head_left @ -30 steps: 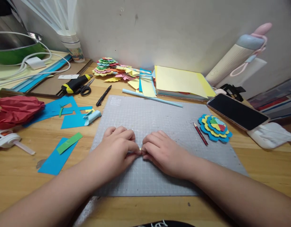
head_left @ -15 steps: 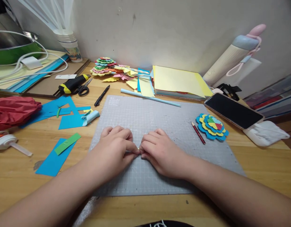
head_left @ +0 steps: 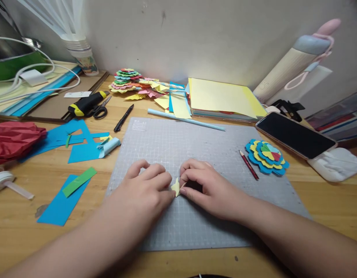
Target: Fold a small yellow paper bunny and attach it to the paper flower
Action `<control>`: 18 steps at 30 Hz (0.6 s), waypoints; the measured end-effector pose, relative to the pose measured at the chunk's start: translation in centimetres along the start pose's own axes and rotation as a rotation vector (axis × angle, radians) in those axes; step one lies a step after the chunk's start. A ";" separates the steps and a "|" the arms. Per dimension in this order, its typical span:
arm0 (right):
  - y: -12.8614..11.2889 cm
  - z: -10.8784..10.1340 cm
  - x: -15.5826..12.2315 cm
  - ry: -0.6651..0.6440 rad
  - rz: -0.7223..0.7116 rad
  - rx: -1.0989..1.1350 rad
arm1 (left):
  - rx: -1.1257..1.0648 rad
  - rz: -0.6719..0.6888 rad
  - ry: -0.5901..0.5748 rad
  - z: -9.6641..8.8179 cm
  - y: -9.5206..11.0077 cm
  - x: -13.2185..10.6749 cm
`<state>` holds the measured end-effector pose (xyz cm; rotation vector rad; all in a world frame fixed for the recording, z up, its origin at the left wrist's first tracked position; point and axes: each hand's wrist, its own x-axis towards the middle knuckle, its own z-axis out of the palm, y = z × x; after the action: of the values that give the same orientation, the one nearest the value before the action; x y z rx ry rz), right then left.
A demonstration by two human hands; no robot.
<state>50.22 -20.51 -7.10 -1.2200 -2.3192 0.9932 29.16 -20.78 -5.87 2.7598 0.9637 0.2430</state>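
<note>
1 yellow paper scrap point(head_left: 175, 187) over grey mat point(head_left: 213, 143); left hand point(head_left: 151, 189), right hand point(head_left: 216, 189) fingers pinched on it. 1 pencil point(head_left: 249, 165), 1 paper flower point(head_left: 267, 156) mat's right side. Wood table point(head_left: 161, 264) under mat, pale wall point(head_left: 172, 38) behind.

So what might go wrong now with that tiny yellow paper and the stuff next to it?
The yellow paper is small and sits right between the left hand and the right hand, so a hard tug might tear or crumple it. Also, the pencil lies loose close to the paper flower; a bump from the right arm could roll it into the petals.
</note>
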 end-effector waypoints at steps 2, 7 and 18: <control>-0.1 0.2 0.1 0.025 0.018 0.011 | 0.023 0.036 0.038 0.2 0.0 -0.1; -0.2 0.4 0.2 0.054 0.049 0.038 | 0.072 0.059 0.042 0.2 0.1 -0.3; -0.5 1.1 0.7 0.108 0.087 0.006 | 0.079 -0.022 -0.034 -0.1 0.4 -0.5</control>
<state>48.94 -20.60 -7.54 -1.3479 -2.1956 0.9372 29.01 -21.40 -5.68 2.8130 1.0151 0.1567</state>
